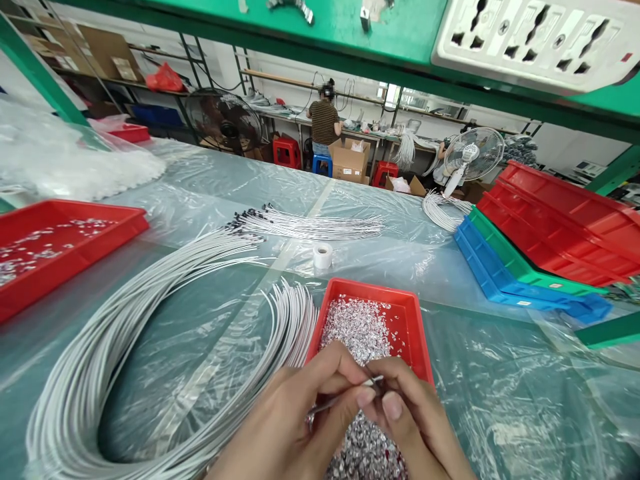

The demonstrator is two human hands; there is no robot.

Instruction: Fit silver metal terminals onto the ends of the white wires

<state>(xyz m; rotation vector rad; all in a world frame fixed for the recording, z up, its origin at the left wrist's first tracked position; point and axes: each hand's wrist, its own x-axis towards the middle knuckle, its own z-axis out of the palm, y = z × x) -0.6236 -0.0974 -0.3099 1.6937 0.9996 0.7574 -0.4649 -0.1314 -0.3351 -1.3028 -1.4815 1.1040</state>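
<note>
Both my hands meet over a red tray (423, 333) full of small shiny metal pieces (357, 330). My left hand (295, 413) is closed, thumb and fingertip pinching a thin cable (324, 405) close to its pale end. My right hand (420, 413) is pinched at that same end, its fingertips touching the left ones; whatever small piece it holds is hidden. Left of the tray a big bundle of white-grey cables (75, 387) curves round in a loop, its loose ends beside the tray wall.
Behind lie cables with black connectors (320, 227) and a white tape roll (323, 255). Another red tray (75, 267) with small white pieces is at left. Stacked bins (560, 227) stand at right. A green shelf (340, 33) with a power strip hangs overhead. A person (324, 120) works far back.
</note>
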